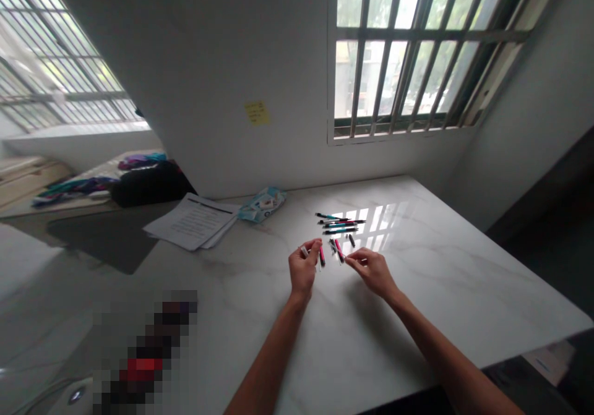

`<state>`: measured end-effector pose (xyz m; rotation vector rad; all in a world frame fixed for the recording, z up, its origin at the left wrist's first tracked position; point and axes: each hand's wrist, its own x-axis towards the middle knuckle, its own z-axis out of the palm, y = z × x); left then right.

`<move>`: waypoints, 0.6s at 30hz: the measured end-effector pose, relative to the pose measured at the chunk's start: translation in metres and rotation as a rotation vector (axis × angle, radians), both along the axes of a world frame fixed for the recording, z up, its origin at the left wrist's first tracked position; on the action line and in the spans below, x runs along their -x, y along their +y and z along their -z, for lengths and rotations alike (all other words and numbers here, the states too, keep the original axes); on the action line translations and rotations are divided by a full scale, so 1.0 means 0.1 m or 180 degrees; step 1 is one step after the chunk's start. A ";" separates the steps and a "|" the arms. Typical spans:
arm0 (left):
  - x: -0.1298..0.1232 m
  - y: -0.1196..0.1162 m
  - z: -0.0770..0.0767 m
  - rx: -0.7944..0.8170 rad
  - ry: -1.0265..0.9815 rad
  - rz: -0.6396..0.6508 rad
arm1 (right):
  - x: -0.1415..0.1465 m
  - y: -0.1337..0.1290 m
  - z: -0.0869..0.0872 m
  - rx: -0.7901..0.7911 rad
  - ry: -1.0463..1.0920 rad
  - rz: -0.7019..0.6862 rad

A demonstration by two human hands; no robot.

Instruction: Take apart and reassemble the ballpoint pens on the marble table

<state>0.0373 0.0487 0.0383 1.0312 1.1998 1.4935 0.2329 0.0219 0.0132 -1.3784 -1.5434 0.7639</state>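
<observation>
My left hand (302,269) is closed, and a small white pen part (304,251) sticks out of its fingers. A pink and black pen piece (322,255) shows right at its fingertips; whether it is held or lies on the table I cannot tell. My right hand (372,271) is closed in a pinch at the lower end of another pink and black pen piece (339,250). What is between its fingertips is too small to make out. Small dark pen parts (351,240) lie just beyond. Several black, blue and pink pens (341,224) lie in a row behind them.
The marble-patterned table (464,291) meets a wall with a barred window (408,87). Left of the pens are a blue and white packet (262,205) and printed sheets (195,222). A yellow sticky note (257,112) is on the wall. A blurred-out patch covers the lower left.
</observation>
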 end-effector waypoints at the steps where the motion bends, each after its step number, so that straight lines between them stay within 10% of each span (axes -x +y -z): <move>1: 0.00 0.01 -0.02 0.0037 0.0187 0.0089 | -0.10 0.04 0.03 -0.0050 -0.0147 0.0136; 11: -0.35 0.33 -0.26 -0.0140 0.3258 0.0737 | -0.49 0.35 0.35 0.0088 -0.1003 0.0526; 18: -0.70 0.63 -0.20 0.0187 0.4190 0.0851 | -0.44 0.35 0.40 -0.0149 -0.1040 0.0635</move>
